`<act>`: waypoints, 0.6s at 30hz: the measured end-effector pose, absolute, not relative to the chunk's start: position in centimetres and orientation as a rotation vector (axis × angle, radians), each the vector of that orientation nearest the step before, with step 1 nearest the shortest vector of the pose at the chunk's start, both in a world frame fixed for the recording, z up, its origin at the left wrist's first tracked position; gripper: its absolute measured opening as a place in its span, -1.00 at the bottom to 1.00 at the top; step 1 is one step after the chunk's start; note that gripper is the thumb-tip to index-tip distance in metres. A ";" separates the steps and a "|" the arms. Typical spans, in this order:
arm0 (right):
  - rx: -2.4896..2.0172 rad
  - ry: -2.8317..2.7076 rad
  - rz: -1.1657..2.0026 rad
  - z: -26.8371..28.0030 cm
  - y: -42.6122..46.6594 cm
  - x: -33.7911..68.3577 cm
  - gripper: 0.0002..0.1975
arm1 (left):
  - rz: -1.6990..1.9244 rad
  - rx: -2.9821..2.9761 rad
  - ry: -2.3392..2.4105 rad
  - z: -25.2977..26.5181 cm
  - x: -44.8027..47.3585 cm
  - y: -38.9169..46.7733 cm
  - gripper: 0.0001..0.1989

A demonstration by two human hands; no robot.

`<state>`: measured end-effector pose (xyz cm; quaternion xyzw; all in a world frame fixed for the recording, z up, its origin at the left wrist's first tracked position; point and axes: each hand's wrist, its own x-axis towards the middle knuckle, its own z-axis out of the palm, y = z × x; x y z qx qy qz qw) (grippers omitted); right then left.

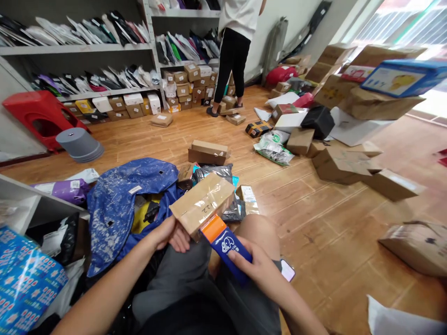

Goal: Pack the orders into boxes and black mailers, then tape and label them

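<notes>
A taped brown cardboard box (202, 202) with handwritten digits on top is tilted in front of my knees. My left hand (174, 235) supports its near left end, with fingers reaching under the edge. In my right hand (249, 260) is a flat, oblong blue packet with an orange end (226, 246) and a white printed logo. My thumb lies across its face, and the orange end meets or overlaps the box's near right side. Behind the box lie dark plastic parcels (214, 173) and a small labelled carton (248, 199).
A blue sack (139, 186) lies open at left. Shelves (77, 48) of parcels line the back, where a person (233, 51) stands. Cartons (344, 163) pile up at right. A grey bucket (79, 144), red stool (42, 114) and phone (287, 270) are also on the floor.
</notes>
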<state>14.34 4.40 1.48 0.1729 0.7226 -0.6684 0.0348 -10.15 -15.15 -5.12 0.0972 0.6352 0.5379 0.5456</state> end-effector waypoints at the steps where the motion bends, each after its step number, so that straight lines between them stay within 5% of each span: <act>1: 0.530 2.185 -2.075 1.3 4.4 14.2 -0.41 | 1.354 0.253 1.691 -4.9 -10.4 -15.3 -0.39; 6: 0.566 2.186 -2.052 1.7 3.4 13.2 -0.37 | 1.818 0.573 2.126 0.5 -10.1 -16.3 -0.36; 10: 0.540 2.204 -2.021 2.8 2.7 13.6 -0.44 | 1.301 1.304 2.288 4.6 -7.2 -15.9 -0.26; 13: 0.592 2.315 -1.874 3.4 2.5 14.6 -0.55 | 1.031 1.357 2.430 4.6 -5.4 -15.2 -0.35; 18: 0.797 2.425 -1.505 4.3 2.0 16.5 -0.55 | 0.851 1.446 2.608 3.2 -3.6 -14.5 -0.22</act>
